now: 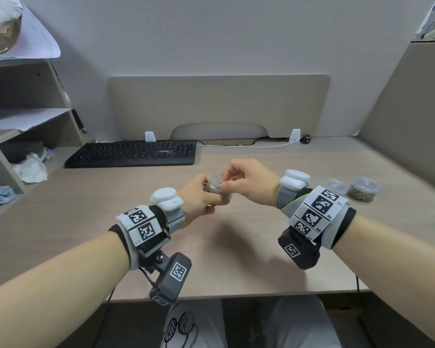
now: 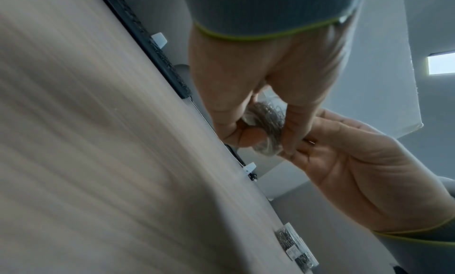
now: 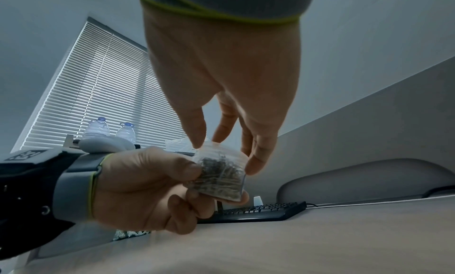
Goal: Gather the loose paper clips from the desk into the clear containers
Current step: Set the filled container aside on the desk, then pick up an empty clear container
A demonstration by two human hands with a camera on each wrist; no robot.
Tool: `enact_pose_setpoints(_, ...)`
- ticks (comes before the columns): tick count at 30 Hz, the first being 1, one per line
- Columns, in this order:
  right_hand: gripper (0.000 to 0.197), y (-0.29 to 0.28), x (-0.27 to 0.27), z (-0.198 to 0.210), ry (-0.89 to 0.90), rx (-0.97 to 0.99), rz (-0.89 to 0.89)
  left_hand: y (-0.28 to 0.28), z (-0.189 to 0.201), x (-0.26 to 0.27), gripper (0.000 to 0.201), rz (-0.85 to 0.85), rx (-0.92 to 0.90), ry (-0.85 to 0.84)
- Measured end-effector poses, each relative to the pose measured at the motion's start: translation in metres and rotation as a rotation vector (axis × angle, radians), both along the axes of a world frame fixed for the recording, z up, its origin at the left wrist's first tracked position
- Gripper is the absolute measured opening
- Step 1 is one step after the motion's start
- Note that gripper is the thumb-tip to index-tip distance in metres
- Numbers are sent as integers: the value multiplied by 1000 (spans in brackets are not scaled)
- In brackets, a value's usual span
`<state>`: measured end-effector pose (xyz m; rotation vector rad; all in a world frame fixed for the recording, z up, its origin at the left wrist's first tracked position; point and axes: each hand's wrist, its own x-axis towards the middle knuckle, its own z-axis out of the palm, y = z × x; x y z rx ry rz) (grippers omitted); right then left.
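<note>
A small round clear container [image 1: 215, 185] packed with silver paper clips is held above the middle of the desk [image 1: 236, 247]. My left hand [image 1: 206, 197] grips it from the side and below, thumb and fingers curled round its wall. My right hand [image 1: 227, 180] comes from above, its fingertips pinching the container's top rim. The left wrist view shows the clips in the container [image 2: 267, 120] between my left fingers [image 2: 293, 126]. In the right wrist view my right fingertips [image 3: 256, 161] sit on the top of the container [image 3: 221, 175]. I cannot tell whether a lid is on it.
Two more clear containers [image 1: 335, 184] [image 1: 364, 189] with clips stand on the desk at the right. A black keyboard [image 1: 133, 153] lies at the back left, a white cable [image 1: 249, 146] behind it. Shelves with papers [image 1: 23, 121] stand at the left.
</note>
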<state>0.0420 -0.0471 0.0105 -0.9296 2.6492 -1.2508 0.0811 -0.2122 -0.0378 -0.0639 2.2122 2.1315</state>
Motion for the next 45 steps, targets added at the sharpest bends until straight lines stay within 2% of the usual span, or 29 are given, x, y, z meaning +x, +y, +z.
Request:
enact_pose_setpoints(5,17,3,2,1,-17,30,72,-3,2,3,49,-87,-1,-34)
enact_pose_setpoints(9,23,5,2,2,-64,76,140,-4,7,8,56,-123,-46,-43)
enact_pose_setpoints(11,24,5,1,2,-69,82,154,-4,9,10,51,-117,-75,-29)
enact_pose_setpoints(16,24,3,0,-5,-109,116,71,3,13,13,33,-54,-292,50)
enact_pose_setpoints(22,39,7,3,-9,-95,270,-126,26,12,4,37,-29,-426,84)
enact_pose_setpoints(24,45,21,2,-10,-132,268,-184,42,13,-1,30,-81,-445,110)
enact_pose_setpoints(26,50,38,1,-11,-195,246,-228,59,14,-3,31,-111,-476,143)
enact_pose_setpoints(28,44,62,1,-10,-226,211,-255,79,13,-7,38,-128,-473,141)
enact_pose_setpoints(32,34,115,3,-8,-227,215,-339,125,11,-19,50,-278,-386,74)
enact_pose_setpoints(35,39,152,1,-7,-178,356,-441,143,8,-29,63,-285,-382,14)
enact_pose_setpoints(38,47,190,-5,-11,-25,617,-582,155,2,-42,55,-240,-402,12)
enact_pose_setpoints(42,36,230,-14,-26,-33,670,-679,172,0,-54,46,-231,-409,40)
enact_pose_setpoints(45,17,243,-12,-32,-21,687,-644,178,-1,-58,42,-244,-433,56)
